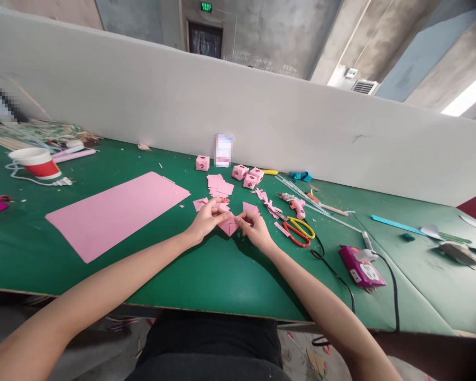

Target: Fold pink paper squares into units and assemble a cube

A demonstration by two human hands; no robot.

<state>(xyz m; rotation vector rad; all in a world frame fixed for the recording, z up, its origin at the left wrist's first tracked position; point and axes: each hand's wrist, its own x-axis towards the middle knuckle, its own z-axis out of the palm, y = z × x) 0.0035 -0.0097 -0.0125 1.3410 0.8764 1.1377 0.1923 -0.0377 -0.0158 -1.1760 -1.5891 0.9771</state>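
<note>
Between my two hands is a small folded piece of pink paper (229,226), with creases running to its middle. My left hand (207,219) pinches its left edge, and my right hand (255,226) pinches its right edge. Just beyond the fingers lie more pink paper pieces (221,185), some of them overlapping. Folded pink paper cubes (241,171) with diamond-shaped openings stand farther back. To the right of my right hand are scissors (300,231) with red and yellow handles, beside narrow pink paper scraps (267,203).
A large pink sheet (119,217) covers the left of the green table (222,280). A pink glue gun (295,205) and a purple power strip (363,267) with a black cord lie right. A paper cup (35,163) stands far left. A white partition (162,95) borders the back.
</note>
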